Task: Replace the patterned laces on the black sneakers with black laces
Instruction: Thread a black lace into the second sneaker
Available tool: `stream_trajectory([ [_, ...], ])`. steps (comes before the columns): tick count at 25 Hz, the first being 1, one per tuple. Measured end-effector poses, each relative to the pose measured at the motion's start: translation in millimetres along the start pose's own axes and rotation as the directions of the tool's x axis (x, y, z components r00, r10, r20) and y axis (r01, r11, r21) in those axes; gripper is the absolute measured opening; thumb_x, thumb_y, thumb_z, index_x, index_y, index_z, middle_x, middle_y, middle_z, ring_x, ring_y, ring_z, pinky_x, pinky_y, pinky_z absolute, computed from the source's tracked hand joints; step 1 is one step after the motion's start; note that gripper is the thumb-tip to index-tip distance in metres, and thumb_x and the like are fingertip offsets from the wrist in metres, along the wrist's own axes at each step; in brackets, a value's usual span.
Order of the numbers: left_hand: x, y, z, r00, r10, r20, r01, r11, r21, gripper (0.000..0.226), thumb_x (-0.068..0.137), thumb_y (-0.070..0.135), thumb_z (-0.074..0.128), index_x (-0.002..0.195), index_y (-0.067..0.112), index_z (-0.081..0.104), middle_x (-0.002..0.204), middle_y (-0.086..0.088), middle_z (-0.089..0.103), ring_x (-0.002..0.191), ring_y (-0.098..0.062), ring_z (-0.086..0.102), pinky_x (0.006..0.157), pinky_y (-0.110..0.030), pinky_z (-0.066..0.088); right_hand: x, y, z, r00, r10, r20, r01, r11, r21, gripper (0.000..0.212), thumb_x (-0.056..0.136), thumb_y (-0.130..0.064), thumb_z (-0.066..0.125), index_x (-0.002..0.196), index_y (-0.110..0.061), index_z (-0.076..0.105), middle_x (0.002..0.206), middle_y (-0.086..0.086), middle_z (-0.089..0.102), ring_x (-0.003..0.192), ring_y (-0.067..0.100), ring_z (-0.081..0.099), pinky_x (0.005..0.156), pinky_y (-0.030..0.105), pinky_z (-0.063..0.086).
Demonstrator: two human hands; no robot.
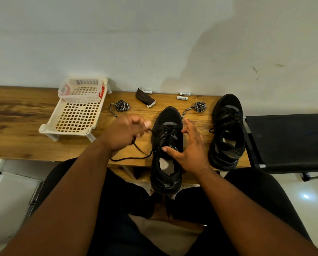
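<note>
A black sneaker stands at the front edge of the wooden table, its heel hanging over toward me. My left hand, blurred, grips a black lace that runs from the sneaker's eyelets and trails loose across the table. My right hand holds the sneaker's right side, thumb over the tongue, fingers near the upper eyelets. A second black sneaker with black laces stands to the right. Two coiled patterned laces lie behind: one at the left, one near the first sneaker's toe.
A white plastic rack holding a small basket sits at the back left. A dark wallet-like item and white batteries lie by the wall. A black stool stands beside the table's right end. My knees are below the edge.
</note>
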State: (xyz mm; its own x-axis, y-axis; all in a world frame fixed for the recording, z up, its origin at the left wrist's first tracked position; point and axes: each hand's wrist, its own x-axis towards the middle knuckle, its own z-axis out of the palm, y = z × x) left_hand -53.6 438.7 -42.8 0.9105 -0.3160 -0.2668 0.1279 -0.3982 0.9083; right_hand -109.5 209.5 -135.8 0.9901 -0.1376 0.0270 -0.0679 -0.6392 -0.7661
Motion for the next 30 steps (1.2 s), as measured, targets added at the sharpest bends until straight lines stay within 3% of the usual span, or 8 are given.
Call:
stream_trajectory([
  [2,-1.6,7.7,-8.5,0.980,0.063,-0.188,-0.103,0.972,-0.213,0.024,0.102,0.022,0.061,0.086,0.008,0.072,0.066,0.003,0.064,0.049,-0.007,0.043,0.052,-0.020,0.040,0.3,-1.6,-0.8,1.000,0.016,0.018,-0.016,1.000,0.000,0.114,0.070,-0.065,0.083,0.158,-0.042,0.015,0.130,-0.008,0.051,0.129,0.012,0.037,0.098,0.031,0.032],
  [6,1.8,-4.1,-7.0,0.942,0.074,-0.328,-0.007,0.980,0.201,0.016,0.091,0.039,0.075,0.095,0.026,0.083,0.124,0.009,0.062,0.116,-0.008,0.056,0.100,-0.035,0.041,-0.9,-4.0,-2.0,0.998,0.028,0.048,-0.027,1.000,-0.010,0.103,0.074,-0.067,0.079,0.156,-0.043,0.021,0.130,-0.009,0.053,0.128,0.012,0.041,0.097,0.034,0.038],
  [12,-11.5,25.0,34.1,0.951,-0.308,-0.021,0.263,0.843,-0.470,0.017,0.087,0.031,0.080,0.090,0.014,0.079,0.075,0.001,0.074,0.071,-0.013,0.068,0.069,-0.029,0.058,-6.8,-43.4,-9.1,0.952,-0.288,-0.107,0.307,0.913,0.267,0.032,0.098,-0.044,0.056,0.108,-0.017,0.069,0.093,-0.010,0.066,0.085,0.008,0.063,0.070,0.032,0.052],
  [16,-6.6,28.0,42.5,0.949,-0.289,-0.121,0.200,0.857,-0.475,0.016,0.089,0.028,0.079,0.093,0.013,0.074,0.078,-0.002,0.077,0.069,-0.012,0.071,0.067,-0.028,0.061,-10.0,-65.5,-5.4,0.981,-0.152,0.124,0.074,0.872,0.485,0.015,0.102,-0.029,0.060,0.103,-0.017,0.069,0.081,0.007,0.070,0.071,0.025,0.065,0.066,0.040,0.054],
  [23,14.0,-1.1,22.9,0.904,-0.148,-0.402,0.187,0.980,0.060,0.026,0.084,0.033,0.081,0.065,0.018,0.071,0.066,0.000,0.073,0.069,-0.022,0.071,0.072,-0.038,0.060,11.7,-40.6,-46.8,0.995,-0.098,-0.014,0.099,0.979,0.178,0.022,0.103,-0.032,0.061,0.086,-0.028,0.074,0.066,-0.014,0.065,0.061,0.005,0.058,0.061,0.031,0.049],
  [26,13.5,10.0,22.2,0.919,-0.174,-0.355,0.341,0.804,0.488,0.027,0.078,0.043,0.076,0.069,0.019,0.067,0.073,0.003,0.069,0.077,-0.020,0.066,0.066,-0.033,0.052,12.6,-35.5,-36.7,0.978,-0.041,-0.204,0.081,0.979,0.189,0.006,0.091,-0.034,0.077,0.092,-0.030,0.082,0.082,-0.014,0.076,0.079,0.004,0.071,0.074,0.037,0.061],
  [28,9.3,19.1,24.9,0.919,-0.077,-0.388,0.351,0.610,0.710,0.030,0.077,0.050,0.072,0.080,0.022,0.062,0.087,0.004,0.065,0.084,-0.019,0.061,0.066,-0.032,0.045,15.9,-32.2,-33.7,0.990,-0.105,-0.094,0.113,0.990,0.085,0.014,0.095,-0.034,0.072,0.101,-0.026,0.081,0.090,-0.013,0.075,0.085,0.005,0.069,0.079,0.040,0.060],
  [30,5.9,21.9,37.4,0.902,0.256,-0.348,0.078,0.696,0.713,0.029,0.084,0.047,0.071,0.096,0.023,0.060,0.099,0.005,0.059,0.093,-0.016,0.055,0.077,-0.033,0.044,14.0,-37.3,-31.8,0.957,-0.258,0.130,0.261,0.965,-0.005,0.018,0.099,-0.030,0.066,0.106,-0.021,0.079,0.093,-0.009,0.072,0.086,0.007,0.064,0.081,0.037,0.056],
])
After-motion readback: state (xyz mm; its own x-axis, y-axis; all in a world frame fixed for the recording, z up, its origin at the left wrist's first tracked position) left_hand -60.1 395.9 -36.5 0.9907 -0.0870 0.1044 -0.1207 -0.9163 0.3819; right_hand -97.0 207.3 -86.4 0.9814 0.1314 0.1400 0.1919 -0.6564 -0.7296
